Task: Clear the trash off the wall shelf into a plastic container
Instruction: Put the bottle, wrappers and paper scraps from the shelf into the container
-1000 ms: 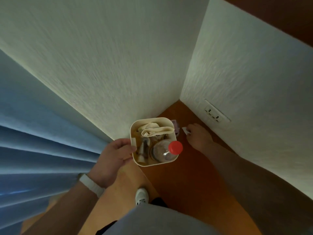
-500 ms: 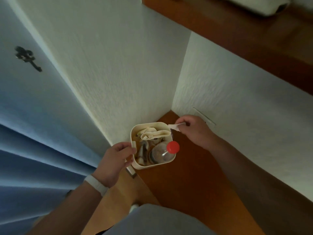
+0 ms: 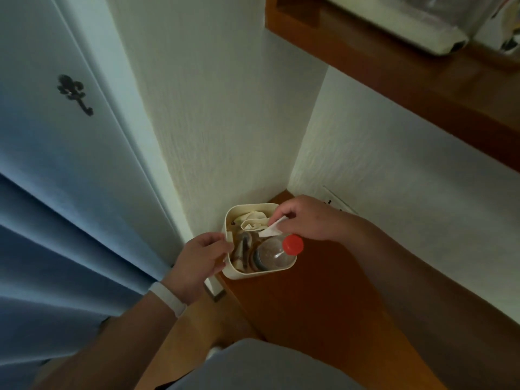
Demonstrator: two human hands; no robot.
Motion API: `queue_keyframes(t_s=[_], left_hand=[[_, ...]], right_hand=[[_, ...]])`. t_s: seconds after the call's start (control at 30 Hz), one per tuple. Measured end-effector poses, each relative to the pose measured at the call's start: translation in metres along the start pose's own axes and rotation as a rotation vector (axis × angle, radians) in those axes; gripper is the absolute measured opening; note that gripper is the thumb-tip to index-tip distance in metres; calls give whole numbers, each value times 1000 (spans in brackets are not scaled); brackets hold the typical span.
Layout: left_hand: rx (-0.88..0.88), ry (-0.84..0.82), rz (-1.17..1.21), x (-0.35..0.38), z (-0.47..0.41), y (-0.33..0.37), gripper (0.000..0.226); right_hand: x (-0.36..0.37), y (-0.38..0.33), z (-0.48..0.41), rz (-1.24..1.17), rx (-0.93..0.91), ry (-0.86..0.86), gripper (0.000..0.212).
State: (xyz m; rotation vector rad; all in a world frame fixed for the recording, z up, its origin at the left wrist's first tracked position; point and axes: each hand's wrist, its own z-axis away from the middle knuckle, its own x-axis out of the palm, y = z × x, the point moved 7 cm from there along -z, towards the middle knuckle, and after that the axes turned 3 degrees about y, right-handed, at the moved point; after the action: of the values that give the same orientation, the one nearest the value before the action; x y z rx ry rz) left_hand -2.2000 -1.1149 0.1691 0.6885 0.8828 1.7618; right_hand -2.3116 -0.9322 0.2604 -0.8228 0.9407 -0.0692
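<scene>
Paper scrap: white, long axis slanting up-right, over container mouth.
Right hand: pinching the scrap.
Container: cream plastic, on wooden shelf corner; holds red-capped bottle, cap pointing up-right.
Left hand: gripping container rim.
Writing: none legible.

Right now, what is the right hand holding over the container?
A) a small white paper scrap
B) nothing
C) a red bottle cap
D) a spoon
A: the right hand pinches a small white paper scrap above the open cream plastic container, while the red cap sits on the bottle inside it.
</scene>
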Motion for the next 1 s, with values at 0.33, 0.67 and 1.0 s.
queue_keyframes(t_s=[0.33,0.67,1.0], left_hand=[[-18,20,9,-6,-8,-9,15],[-22,69,22,-15,-8,-17,21],[-39,100,41,-12,-1,-22,19]], right_hand=[[-7,27,-16,-148,-9,70,19],[23,136,-50,98,273,226,37],[77,179,-96,89,371,147,74]])
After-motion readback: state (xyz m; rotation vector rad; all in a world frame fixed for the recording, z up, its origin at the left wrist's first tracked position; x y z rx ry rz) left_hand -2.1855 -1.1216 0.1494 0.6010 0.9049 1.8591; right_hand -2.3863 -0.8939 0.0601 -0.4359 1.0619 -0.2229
